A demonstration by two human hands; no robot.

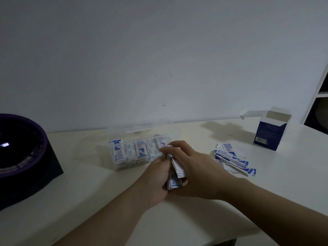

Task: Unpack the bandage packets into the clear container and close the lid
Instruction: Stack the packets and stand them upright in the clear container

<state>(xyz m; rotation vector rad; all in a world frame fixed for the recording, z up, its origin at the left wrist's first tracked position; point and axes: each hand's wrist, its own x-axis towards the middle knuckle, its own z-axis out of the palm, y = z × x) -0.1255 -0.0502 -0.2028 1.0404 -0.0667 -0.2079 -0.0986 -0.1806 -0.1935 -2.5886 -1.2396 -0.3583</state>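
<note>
A clear container point(113, 137) stands mid-table with its lid point(147, 126) tipped open at the back. Several white-and-blue bandage packets point(134, 153) stand upright inside it. Just in front of the container's right end, my left hand point(156, 178) and my right hand point(193, 169) together grip a stack of bandage packets point(174, 176). The left hand holds the stack from the left, and the right hand's fingers curl over its top. A loose pile of packets point(232, 160) lies on the table to the right of my hands.
An open blue-and-white cardboard box point(269, 134) stands at the back right. A dark round object with a purple rim point(19, 150) occupies the left side of the table. A white wall runs behind; a shelf unit point(319, 93) is at far right.
</note>
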